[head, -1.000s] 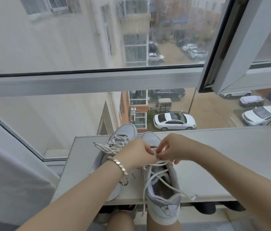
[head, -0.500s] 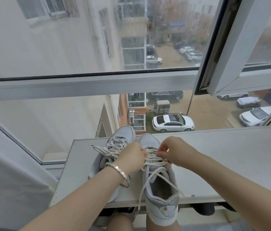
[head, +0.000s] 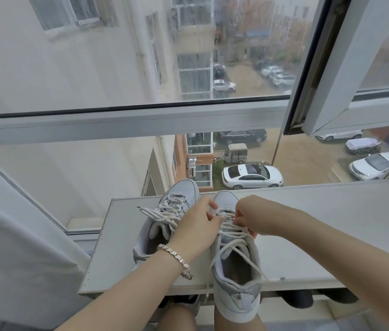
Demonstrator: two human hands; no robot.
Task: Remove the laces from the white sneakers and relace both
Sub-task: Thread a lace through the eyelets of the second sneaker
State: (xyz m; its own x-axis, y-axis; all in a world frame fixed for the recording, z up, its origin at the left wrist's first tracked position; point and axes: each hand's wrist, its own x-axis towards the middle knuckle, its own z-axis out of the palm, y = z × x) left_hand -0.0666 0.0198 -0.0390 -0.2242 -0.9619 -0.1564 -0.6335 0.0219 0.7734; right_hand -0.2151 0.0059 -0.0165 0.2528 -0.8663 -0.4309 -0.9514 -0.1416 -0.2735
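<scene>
Two white-grey sneakers stand side by side on a white shelf (head: 332,235) by the window, toes pointing away. The left sneaker (head: 176,194) is laced, its lace ends lying loose to the left. The right sneaker (head: 234,280) overhangs the shelf's front edge, and its loosened lace (head: 233,247) runs down over the open collar. My left hand (head: 197,225), with a bracelet on the wrist, holds the right sneaker's left side near the lower eyelets. My right hand (head: 253,216) pinches the lace at the sneaker's forward eyelets.
A large window rises directly behind the shelf, with an open sash (head: 346,68) at the upper right. A white curtain (head: 9,247) hangs at the left. My knees sit below the shelf's front edge, and dark shoes (head: 296,298) lie under it.
Both hands have moved forward along the right sneaker toward its toe. The lace loops they held up over the tongue now lie lower and looser.
</scene>
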